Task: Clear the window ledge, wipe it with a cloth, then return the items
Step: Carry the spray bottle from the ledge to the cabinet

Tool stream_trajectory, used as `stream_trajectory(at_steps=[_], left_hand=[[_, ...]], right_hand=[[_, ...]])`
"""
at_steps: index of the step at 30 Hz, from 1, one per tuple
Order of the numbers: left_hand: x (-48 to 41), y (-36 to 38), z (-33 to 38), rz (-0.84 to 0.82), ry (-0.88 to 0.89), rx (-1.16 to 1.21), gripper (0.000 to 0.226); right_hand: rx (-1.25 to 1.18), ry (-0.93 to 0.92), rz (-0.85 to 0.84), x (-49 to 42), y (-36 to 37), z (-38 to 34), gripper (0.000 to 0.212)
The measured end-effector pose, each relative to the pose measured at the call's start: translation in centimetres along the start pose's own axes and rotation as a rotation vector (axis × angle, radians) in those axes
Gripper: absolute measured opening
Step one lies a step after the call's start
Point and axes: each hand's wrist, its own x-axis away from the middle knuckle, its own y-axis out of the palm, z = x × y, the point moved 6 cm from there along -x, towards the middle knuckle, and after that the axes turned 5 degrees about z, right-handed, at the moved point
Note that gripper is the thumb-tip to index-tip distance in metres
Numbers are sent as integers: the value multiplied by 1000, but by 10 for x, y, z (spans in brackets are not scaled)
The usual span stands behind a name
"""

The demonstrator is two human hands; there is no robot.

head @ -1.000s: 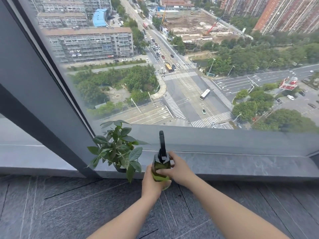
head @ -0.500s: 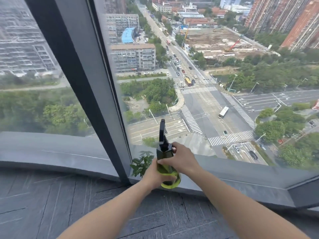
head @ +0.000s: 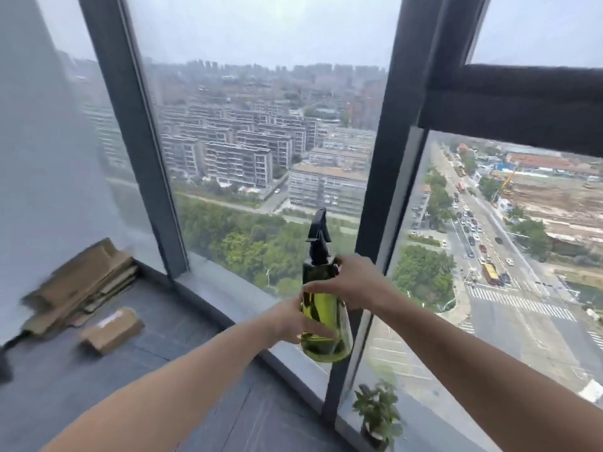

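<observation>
Left hand (head: 287, 321) wraps the lower body of the green spray bottle (head: 326, 309). Right hand (head: 355, 282) grips its shoulder under the black trigger. The bottle is upright in the air above the window ledge (head: 235, 295). A potted plant (head: 375, 415) stands on the ledge below. Cardboard (head: 81, 282) lies on the floor, well apart.

Flattened cardboard (head: 81, 282) lies beside a small box (head: 112, 331) on the floor (head: 65, 380)

text: none legible | box label (head: 110, 318): blurred, perhaps printed
</observation>
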Motion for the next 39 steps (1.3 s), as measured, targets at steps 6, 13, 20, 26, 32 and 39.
stream_trajectory(at_steps=[6, 13, 20, 26, 32, 39], left_hand=[[108, -169, -56, 253, -28, 93, 52], [265, -360, -147, 561, -118, 121, 61], [414, -497, -240, 883, -171, 271, 60], [517, -592, -327, 1129, -205, 331, 61], [612, -689, -417, 1342, -268, 390, 57], [747, -806, -512, 1628, -382, 442, 60]], right_hand=[[-43, -234, -95, 5, 84, -183, 51], [-104, -493, -210, 33, 215, -409, 67], [-173, -743, -310, 86, 340, -603, 74], [-164, -936, -454, 130, 453, -743, 68], [-198, -1090, -642, 174, 577, -879, 66], [-253, -1283, -871, 245, 708, -1057, 63]])
